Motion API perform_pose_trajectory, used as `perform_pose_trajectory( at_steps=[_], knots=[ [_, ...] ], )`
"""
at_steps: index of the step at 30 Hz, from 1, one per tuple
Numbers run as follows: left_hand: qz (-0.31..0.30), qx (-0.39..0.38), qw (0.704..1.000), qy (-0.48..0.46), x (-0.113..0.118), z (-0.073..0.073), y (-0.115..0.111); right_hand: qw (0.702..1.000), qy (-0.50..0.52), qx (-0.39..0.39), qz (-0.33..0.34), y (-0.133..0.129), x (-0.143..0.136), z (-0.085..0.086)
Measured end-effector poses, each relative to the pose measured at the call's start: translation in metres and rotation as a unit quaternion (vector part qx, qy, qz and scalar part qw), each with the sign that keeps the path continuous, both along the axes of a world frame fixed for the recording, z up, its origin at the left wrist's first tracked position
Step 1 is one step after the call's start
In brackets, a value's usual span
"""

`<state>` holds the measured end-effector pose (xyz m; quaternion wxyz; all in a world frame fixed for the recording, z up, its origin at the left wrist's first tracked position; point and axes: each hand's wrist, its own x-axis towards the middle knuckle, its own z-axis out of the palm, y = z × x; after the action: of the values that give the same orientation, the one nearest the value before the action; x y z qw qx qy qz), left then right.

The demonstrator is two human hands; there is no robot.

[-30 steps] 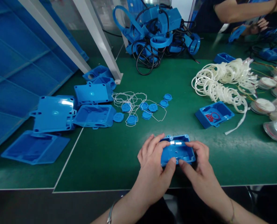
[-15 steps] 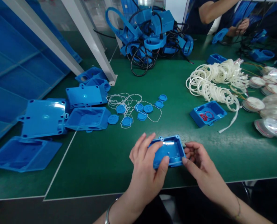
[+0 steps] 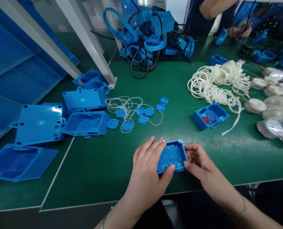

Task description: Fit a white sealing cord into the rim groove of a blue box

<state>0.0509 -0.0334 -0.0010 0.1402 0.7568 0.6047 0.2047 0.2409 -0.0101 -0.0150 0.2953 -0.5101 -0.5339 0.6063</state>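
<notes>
A small open blue box (image 3: 173,155) lies near the front edge of the green table, its hollow side up. My left hand (image 3: 149,165) grips its left end, fingers over the far wall and thumb at the near wall. At the right end, my right hand (image 3: 200,162) holds the box's side between thumb and curled fingers. Beyond them sits another blue box (image 3: 211,116) with red rings (image 3: 208,119) inside. Round blue caps (image 3: 149,112) and thin white gaskets (image 3: 124,103) are scattered on the table behind my left hand.
Larger blue housings (image 3: 38,124) stand at the left beside a white metal post (image 3: 89,41). Blue parts with black cables (image 3: 151,35) are heaped at the back. White rings (image 3: 213,82) and wrapped coils (image 3: 271,128) lie right. Another person's hand (image 3: 243,31) is at the back right.
The fingers of my left hand have come closer together over the box's far wall. The view has shifted slightly. At the back right, the other person's hand has moved.
</notes>
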Motion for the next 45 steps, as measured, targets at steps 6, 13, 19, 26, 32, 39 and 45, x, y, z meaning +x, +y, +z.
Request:
perform_pose_trajectory(
  at_steps=[6,13,19,26,32,39,45],
  knots=[
    [-0.029,-0.012,0.999,-0.016,-0.004,-0.001,0.002,1.0,0.015,-0.011,0.014,0.008,0.002,0.006],
    [-0.023,-0.065,0.994,-0.084,-0.006,0.004,0.007,0.995,-0.045,0.04,0.075,0.025,0.01,0.003],
    [0.006,-0.122,0.979,-0.166,-0.011,0.007,0.014,0.98,-0.138,0.099,0.102,0.044,0.009,-0.002],
    [-0.049,-0.196,0.969,-0.141,-0.045,0.012,0.01,0.937,-0.238,0.253,0.046,0.037,0.012,-0.001],
    [-0.048,-0.165,0.982,-0.082,-0.046,0.006,0.004,0.773,-0.451,0.432,0.109,0.003,-0.005,0.006],
    [-0.068,-0.124,0.986,-0.092,-0.041,-0.002,0.002,0.736,-0.47,0.464,0.146,-0.001,-0.047,0.023],
    [-0.066,-0.11,0.987,-0.097,-0.045,-0.006,-0.002,0.735,-0.461,0.469,0.165,-0.007,-0.068,0.026]
  ],
)
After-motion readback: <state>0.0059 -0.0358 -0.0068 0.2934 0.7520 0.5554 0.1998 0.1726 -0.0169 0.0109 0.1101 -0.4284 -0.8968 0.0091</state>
